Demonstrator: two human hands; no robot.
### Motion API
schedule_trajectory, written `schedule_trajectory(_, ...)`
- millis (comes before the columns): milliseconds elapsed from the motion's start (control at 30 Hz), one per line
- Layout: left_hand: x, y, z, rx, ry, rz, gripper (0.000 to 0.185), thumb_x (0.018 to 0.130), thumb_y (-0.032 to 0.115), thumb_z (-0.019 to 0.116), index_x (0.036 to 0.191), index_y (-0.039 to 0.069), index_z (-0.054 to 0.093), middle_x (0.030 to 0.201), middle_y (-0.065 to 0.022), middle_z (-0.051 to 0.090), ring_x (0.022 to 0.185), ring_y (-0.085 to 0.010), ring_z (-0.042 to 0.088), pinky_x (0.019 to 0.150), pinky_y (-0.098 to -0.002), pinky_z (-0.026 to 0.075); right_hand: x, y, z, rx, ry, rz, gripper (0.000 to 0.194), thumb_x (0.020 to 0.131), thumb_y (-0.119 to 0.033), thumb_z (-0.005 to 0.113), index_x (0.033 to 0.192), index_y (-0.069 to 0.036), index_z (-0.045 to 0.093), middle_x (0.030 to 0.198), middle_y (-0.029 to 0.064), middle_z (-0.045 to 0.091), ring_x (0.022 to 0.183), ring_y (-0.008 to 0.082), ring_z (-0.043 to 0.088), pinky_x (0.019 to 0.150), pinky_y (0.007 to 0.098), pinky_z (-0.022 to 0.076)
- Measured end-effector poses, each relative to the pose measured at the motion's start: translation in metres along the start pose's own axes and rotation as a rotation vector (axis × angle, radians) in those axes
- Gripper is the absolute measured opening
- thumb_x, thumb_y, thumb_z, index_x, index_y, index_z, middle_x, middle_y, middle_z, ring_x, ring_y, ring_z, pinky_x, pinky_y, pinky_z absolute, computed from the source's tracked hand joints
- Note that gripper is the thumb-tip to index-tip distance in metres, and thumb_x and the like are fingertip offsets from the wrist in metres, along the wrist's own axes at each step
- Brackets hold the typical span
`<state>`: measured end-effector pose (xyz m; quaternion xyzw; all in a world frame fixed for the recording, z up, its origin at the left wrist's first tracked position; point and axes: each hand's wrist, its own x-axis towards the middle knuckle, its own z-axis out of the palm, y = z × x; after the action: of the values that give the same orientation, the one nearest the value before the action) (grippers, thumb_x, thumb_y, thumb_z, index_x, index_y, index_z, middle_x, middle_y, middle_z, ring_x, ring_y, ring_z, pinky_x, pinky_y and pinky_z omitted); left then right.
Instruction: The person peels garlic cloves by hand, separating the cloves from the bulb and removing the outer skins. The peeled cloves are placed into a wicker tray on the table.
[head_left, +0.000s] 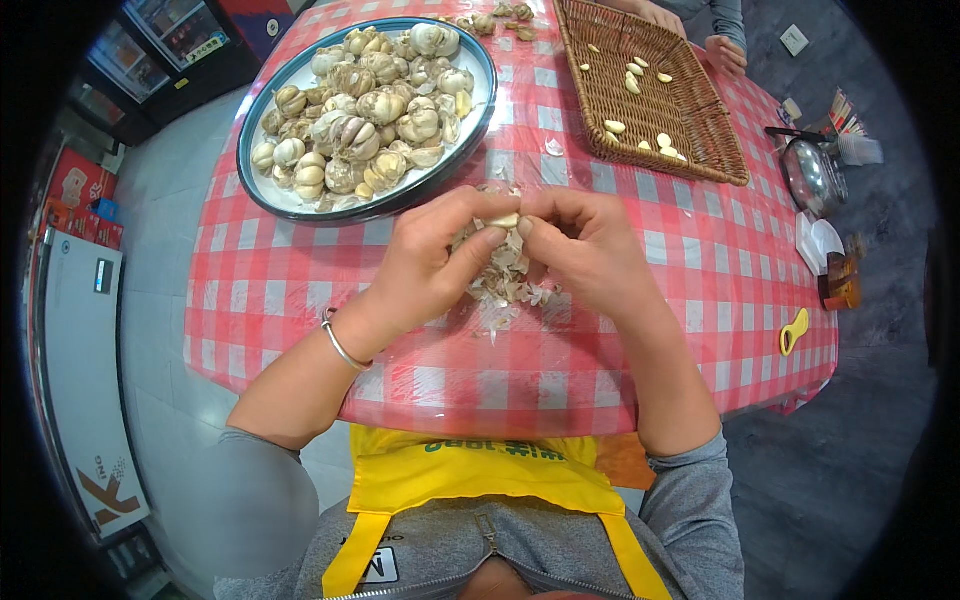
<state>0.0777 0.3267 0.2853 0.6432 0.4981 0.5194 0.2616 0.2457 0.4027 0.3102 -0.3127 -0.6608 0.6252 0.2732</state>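
Note:
Between the thumb and forefinger of my left hand (442, 244) is a pale garlic clove (504, 221). The fingertips of my right hand (589, 244) pinch the clove's other end. Beneath both hands lies a heap of papery garlic skins (506, 281) on the checked tablecloth. Up and to the left, a white blue-rimmed enamel basin (251, 169) holds many whole and partly broken garlic bulbs (382, 105). A brown wicker basket (622, 112) sits up and to the right, with several peeled cloves (634, 82) scattered inside.
Across the table, another person's hand (726, 56) rests beside the basket. Loose garlic bits (487, 24) lie at the far edge. A yellow peeler (793, 331) is at the right, below a metal bowl (814, 176) and an amber container (841, 281). A white freezer (86, 382) stands left.

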Motion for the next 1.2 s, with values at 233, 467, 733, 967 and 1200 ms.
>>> schedule_trajectory(233, -0.002, -0.002, 0.002, 0.063, -0.023, 0.128, 0.020, 0.086, 0.004, 0.061, 0.105, -0.003, 0.062, 0.084, -0.0105, 0.063, 0.072, -0.0181, 0.061, 0.064, -0.0284, 0.047, -0.001, -0.005, -0.004, 0.101, -0.087, 0.125, 0.013, 0.083, -0.006, 0.059, 0.072, 0.001, 0.059, 0.062, -0.0006, 0.055, 0.055, 0.0055, 0.052, 0.048, 0.0227, 0.0418)
schedule_trajectory(467, -0.004, -0.003, 0.005, 0.022, -0.020, 0.116, 0.019, 0.089, 0.007, 0.059, 0.106, -0.003, 0.063, 0.080, -0.0048, 0.061, 0.065, -0.0096, 0.056, 0.058, -0.0235, 0.044, 0.003, 0.004, -0.001, 0.068, -0.033, 0.063, 0.011, 0.078, -0.004, 0.058, 0.067, -0.001, 0.056, 0.062, -0.0031, 0.051, 0.058, 0.0026, 0.045, 0.049, 0.0224, 0.0365)
schedule_trajectory(733, -0.005, -0.004, 0.009, -0.370, 0.051, -0.266, 0.028, 0.089, 0.009, 0.060, 0.115, -0.001, 0.062, 0.084, -0.0014, 0.059, 0.068, -0.0057, 0.053, 0.060, -0.0220, 0.044, 0.003, 0.011, 0.008, 0.154, 0.093, 0.013, 0.009, 0.077, -0.004, 0.057, 0.068, -0.003, 0.057, 0.061, -0.0057, 0.047, 0.057, 0.0022, 0.040, 0.049, 0.0217, 0.0329)
schedule_trajectory(967, -0.005, 0.008, 0.007, -0.385, 0.030, -0.383, 0.034, 0.088, 0.012, 0.065, 0.119, -0.001, 0.059, 0.083, 0.0013, 0.059, 0.063, -0.0025, 0.050, 0.054, -0.0188, 0.040, 0.002, 0.014, 0.012, 0.026, 0.110, -0.064, 0.006, 0.078, -0.004, 0.056, 0.073, -0.002, 0.057, 0.062, -0.0057, 0.047, 0.058, 0.0020, 0.039, 0.050, 0.0214, 0.0325)
schedule_trajectory(1200, -0.003, 0.007, 0.007, -0.696, -0.011, -0.445, 0.038, 0.091, 0.017, 0.061, 0.125, 0.001, 0.054, 0.090, -0.0017, 0.062, 0.064, -0.0035, 0.052, 0.055, -0.0185, 0.043, 0.000, 0.011, 0.015, 0.179, 0.121, -0.070, 0.007, 0.077, -0.004, 0.052, 0.075, -0.001, 0.058, 0.063, -0.0029, 0.050, 0.055, 0.0034, 0.042, 0.050, 0.0209, 0.0352)
